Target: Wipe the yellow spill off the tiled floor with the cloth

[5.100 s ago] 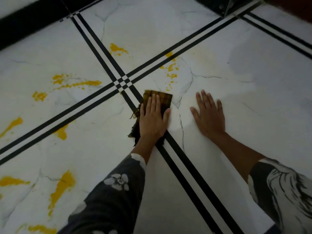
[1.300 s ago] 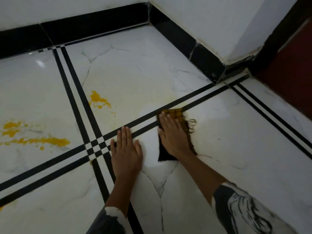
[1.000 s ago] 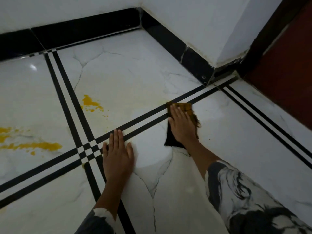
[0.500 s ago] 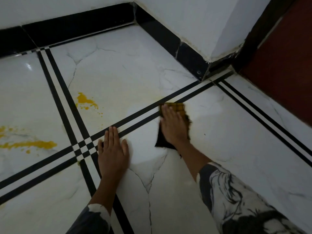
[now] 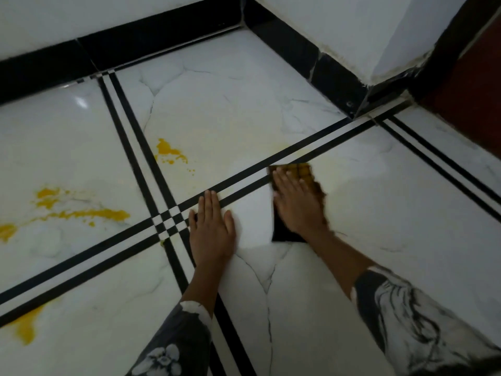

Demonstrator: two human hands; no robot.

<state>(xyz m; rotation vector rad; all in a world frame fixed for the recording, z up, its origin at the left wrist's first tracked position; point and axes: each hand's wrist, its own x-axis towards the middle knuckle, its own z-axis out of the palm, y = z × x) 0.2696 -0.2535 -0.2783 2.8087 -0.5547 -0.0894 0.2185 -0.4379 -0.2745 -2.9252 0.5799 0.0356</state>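
Note:
My right hand [image 5: 298, 204] lies flat on a dark checked cloth [image 5: 302, 170], pressing it to the white tiled floor [image 5: 393, 213] just below the double black line. The cloth's far end is stained yellow and blurred by motion. My left hand [image 5: 212, 229] rests flat on the floor, fingers together, beside the crossing of the black lines. Yellow spill remains in patches: one blot [image 5: 168, 151] on the far tile, a long streak [image 5: 89, 214] on the left tile, another smear [image 5: 25, 331] near the lower left. A faint yellow film [image 5: 276, 146] lies near the cloth.
A black skirting [image 5: 162, 36] runs along the white wall at the back and turns at a corner [image 5: 360, 96] on the right. A dark red door or panel [image 5: 471, 99] stands at the far right. Double black lines [image 5: 168, 221] cross beside my left hand.
The cloth was under my left hand five seconds ago; now my right hand holds it. Over the last second my right hand has slid the cloth back and forth along the black line.

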